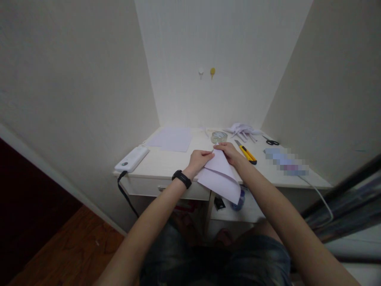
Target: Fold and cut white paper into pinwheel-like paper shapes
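Observation:
A folded white sheet of paper (pixel 220 176) lies on the white desk (pixel 166 163) and hangs over its front edge. My left hand (pixel 200 159), with a black band on the wrist, presses on the sheet's left side. On its far corner rests my right hand (pixel 228 151), fingers pinching the fold near the tip. Both hands meet at the paper's top point.
A roll of clear tape (pixel 219 137) sits just beyond the hands. A yellow utility knife (pixel 246 152), black scissors (pixel 271 142) and crumpled paper pieces (pixel 241 129) lie to the right. A flat sheet (pixel 172 139) and a white power bank (pixel 132 159) with cable lie left. Walls close in on three sides.

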Tool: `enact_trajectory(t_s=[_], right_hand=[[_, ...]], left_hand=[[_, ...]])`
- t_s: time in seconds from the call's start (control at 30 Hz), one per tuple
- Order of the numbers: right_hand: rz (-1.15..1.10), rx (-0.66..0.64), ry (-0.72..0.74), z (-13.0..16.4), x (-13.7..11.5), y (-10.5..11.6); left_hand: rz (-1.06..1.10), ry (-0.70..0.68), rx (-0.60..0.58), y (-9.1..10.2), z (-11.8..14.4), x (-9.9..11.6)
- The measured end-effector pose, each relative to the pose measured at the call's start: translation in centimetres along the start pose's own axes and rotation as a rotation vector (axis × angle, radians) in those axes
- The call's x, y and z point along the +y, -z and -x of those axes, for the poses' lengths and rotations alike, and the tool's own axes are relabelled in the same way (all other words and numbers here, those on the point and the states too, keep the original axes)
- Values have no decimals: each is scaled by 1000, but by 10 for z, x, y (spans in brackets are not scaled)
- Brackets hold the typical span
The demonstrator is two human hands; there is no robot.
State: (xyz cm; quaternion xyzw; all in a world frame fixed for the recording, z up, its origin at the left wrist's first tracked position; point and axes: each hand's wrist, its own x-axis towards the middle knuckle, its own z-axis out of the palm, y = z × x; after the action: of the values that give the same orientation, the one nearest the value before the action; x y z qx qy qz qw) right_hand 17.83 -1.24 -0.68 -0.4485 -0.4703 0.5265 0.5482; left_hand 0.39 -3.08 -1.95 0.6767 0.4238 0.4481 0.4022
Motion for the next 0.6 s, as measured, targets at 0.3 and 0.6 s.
enact_trajectory(t_s=[0.3,0.6], right_hand=[[-93,6,21,-6,1,-3],[172,25,96,-8,-6,-10]], left_hand=[[-30,-24,204,-8,5,4],[70,-70,211,-8,4,-1]])
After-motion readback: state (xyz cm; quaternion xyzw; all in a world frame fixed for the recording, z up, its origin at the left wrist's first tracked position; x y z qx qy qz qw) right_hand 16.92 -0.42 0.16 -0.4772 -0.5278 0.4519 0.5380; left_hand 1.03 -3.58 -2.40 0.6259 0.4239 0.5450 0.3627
